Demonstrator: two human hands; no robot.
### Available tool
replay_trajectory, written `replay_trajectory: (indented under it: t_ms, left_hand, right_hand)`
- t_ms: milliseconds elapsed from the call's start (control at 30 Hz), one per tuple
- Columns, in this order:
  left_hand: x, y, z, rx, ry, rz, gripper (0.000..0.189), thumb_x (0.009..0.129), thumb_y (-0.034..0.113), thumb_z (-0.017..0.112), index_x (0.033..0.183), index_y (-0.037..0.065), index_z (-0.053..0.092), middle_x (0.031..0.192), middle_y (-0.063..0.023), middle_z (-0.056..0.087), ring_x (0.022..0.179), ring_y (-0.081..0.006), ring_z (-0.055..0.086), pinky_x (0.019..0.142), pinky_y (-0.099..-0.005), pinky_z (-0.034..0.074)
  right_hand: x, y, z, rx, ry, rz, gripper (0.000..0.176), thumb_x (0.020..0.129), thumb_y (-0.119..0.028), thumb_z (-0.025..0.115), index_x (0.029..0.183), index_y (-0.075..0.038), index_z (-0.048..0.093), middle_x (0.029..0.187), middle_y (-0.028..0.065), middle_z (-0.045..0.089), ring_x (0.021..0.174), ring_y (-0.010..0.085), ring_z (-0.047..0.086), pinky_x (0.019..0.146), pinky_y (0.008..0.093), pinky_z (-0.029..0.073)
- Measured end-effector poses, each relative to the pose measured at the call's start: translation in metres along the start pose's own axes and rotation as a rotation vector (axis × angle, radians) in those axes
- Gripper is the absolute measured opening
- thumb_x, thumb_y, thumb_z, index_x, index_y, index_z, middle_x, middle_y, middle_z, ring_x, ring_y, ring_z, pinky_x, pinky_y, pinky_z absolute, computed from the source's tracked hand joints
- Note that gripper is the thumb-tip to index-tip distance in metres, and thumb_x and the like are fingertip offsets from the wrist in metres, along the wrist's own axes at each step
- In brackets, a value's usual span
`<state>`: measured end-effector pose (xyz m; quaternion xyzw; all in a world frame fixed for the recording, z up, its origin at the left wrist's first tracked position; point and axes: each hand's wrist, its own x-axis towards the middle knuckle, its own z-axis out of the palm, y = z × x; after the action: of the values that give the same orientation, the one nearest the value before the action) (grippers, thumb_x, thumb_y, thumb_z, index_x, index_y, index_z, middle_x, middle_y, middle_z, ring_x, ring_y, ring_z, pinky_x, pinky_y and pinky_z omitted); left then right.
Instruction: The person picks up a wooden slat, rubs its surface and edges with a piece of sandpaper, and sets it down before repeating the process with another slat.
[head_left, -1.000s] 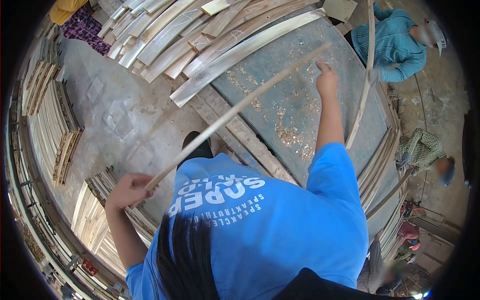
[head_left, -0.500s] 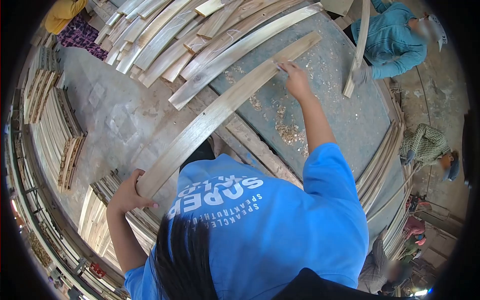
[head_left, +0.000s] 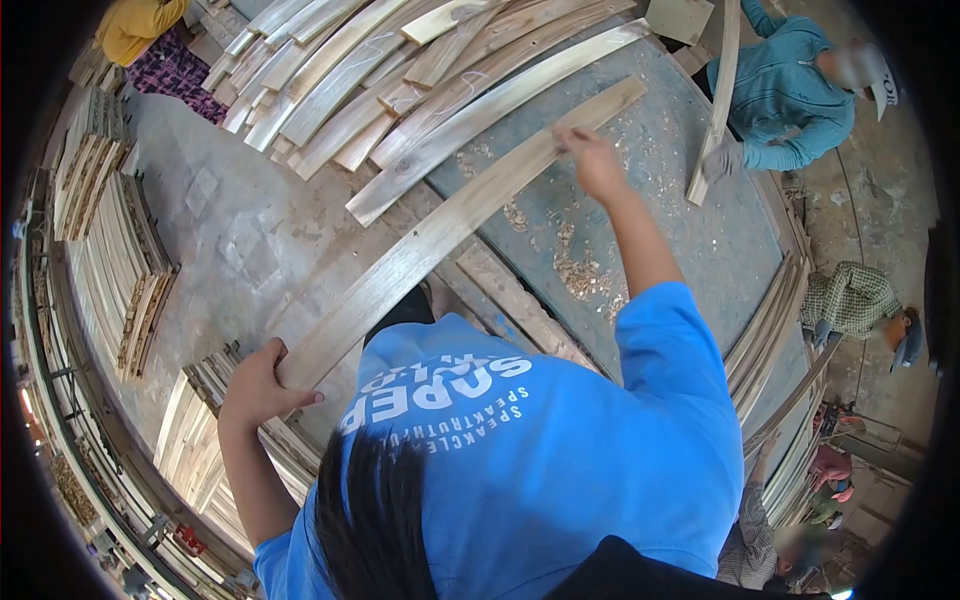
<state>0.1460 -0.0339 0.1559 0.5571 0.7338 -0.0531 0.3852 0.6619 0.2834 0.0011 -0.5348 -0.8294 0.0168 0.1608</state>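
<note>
A long, slightly curved wooden board [head_left: 425, 240] slants from my lower left up across the table's edge, its far end over the table. My left hand [head_left: 258, 388] is closed round the board's near end, the thumb on one side and the fingers on the other. Over the far half of the board is my right hand [head_left: 592, 165], its fingers pinched together at the board's edge. Motion blurs the fingertips, and whatever they hold is too small to make out.
Several curved boards [head_left: 470, 105] lie piled beyond mine. Wood shavings [head_left: 580, 275] litter the blue-grey table [head_left: 690, 260]. A co-worker in teal [head_left: 785, 85] holds an upright board [head_left: 715, 120] at right. Stacked boards [head_left: 115, 260] stand at left; other people are at the right edge.
My right hand has shifted slightly and its fingers are more blurred against the board. My left hand keeps its grip. The whole view has shifted a little.
</note>
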Motion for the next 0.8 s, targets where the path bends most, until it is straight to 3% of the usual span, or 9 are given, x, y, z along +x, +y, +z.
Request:
replay_trajectory:
  t_ms: [100,200,367,433,500,567,633,700,800]
  left_hand:
    - [0.003,0.003,0.003,-0.053,0.033,0.025,0.071,0.057,0.046,0.088,0.103,0.0,0.061,0.086,-0.0204,0.07,0.082,-0.0344,0.07,0.076,-0.0408,0.053]
    - [0.001,0.01,0.001,-0.133,0.012,0.001,0.071,0.058,0.048,0.087,0.105,0.0,0.062,0.087,-0.0223,0.07,0.082,-0.0366,0.069,0.076,-0.0418,0.053]
    - [0.003,0.021,0.008,0.089,0.074,-0.039,0.072,0.06,0.05,0.088,0.103,-0.003,0.065,0.087,-0.0224,0.07,0.082,-0.0385,0.069,0.074,-0.0427,0.053]
    - [0.008,0.015,0.022,0.147,0.254,0.063,0.071,0.062,0.055,0.086,0.098,-0.003,0.068,0.089,-0.0219,0.07,0.083,-0.0391,0.069,0.075,-0.0439,0.053]
    - [0.007,0.02,0.025,0.11,0.221,0.022,0.069,0.064,0.057,0.084,0.094,-0.003,0.069,0.088,-0.022,0.071,0.082,-0.0394,0.069,0.075,-0.0442,0.053]
    - [0.005,0.024,0.032,0.071,0.197,-0.024,0.068,0.067,0.059,0.083,0.09,-0.003,0.069,0.088,-0.0222,0.071,0.081,-0.0397,0.068,0.075,-0.0446,0.053]
    - [0.01,0.019,0.047,0.007,0.099,-0.015,0.067,0.074,0.062,0.078,0.09,-0.003,0.07,0.087,-0.0228,0.071,0.08,-0.0396,0.068,0.075,-0.0444,0.052]
    - [0.024,0.002,0.061,-0.057,0.052,-0.051,0.065,0.08,0.061,0.074,0.089,-0.003,0.071,0.082,-0.0191,0.071,0.077,-0.0329,0.069,0.074,-0.0421,0.052]
    - [0.043,-0.02,0.077,-0.511,0.076,-0.022,0.057,0.085,0.053,0.073,0.088,-0.003,0.073,0.073,-0.0115,0.069,0.073,-0.0158,0.063,0.069,-0.0359,0.051]
  right_hand:
    - [-0.007,-0.01,0.0,-0.008,0.012,-0.132,0.039,0.095,-0.002,0.051,0.13,-0.01,0.066,0.123,0.0202,0.068,0.108,0.0395,0.066,0.094,0.0414,0.054]
    - [-0.004,0.009,0.002,0.043,0.003,0.096,0.055,0.083,0.007,0.053,0.134,-0.013,0.064,0.129,0.0207,0.065,0.113,0.0399,0.065,0.097,0.0444,0.054]
    - [-0.003,0.002,0.016,0.119,0.033,-0.111,0.057,0.082,0.011,0.048,0.13,-0.012,0.067,0.123,0.0206,0.068,0.111,0.0387,0.066,0.095,0.0409,0.055]
    - [-0.002,-0.006,-0.002,0.077,-0.018,0.022,0.057,0.082,0.011,0.049,0.132,-0.012,0.066,0.123,0.0208,0.068,0.112,0.0384,0.065,0.096,0.0413,0.054]
    - [-0.006,-0.018,-0.012,0.028,-0.066,0.148,0.058,0.082,0.01,0.049,0.134,-0.012,0.065,0.123,0.021,0.068,0.113,0.038,0.065,0.097,0.0416,0.054]
    - [-0.018,-0.032,-0.007,0.023,-0.095,-0.026,0.063,0.081,0.011,0.05,0.138,-0.013,0.063,0.124,0.0214,0.068,0.115,0.0374,0.064,0.099,0.0427,0.053]
    - [-0.024,-0.016,0.0,0.118,-0.083,0.019,0.05,0.081,0.005,0.057,0.127,-0.01,0.068,0.122,0.0207,0.069,0.119,0.0381,0.062,0.101,0.0441,0.049]
    - [-0.039,-0.004,-0.004,0.131,0.103,0.372,0.058,0.08,0.006,0.056,0.136,-0.006,0.062,0.124,0.0198,0.069,0.117,0.0386,0.063,0.103,0.044,0.047]
    - [-0.08,-0.003,0.013,0.336,0.336,0.547,0.067,0.08,0.01,0.051,0.146,-0.002,0.051,0.129,0.0207,0.067,0.115,0.0377,0.065,0.102,0.0418,0.048]
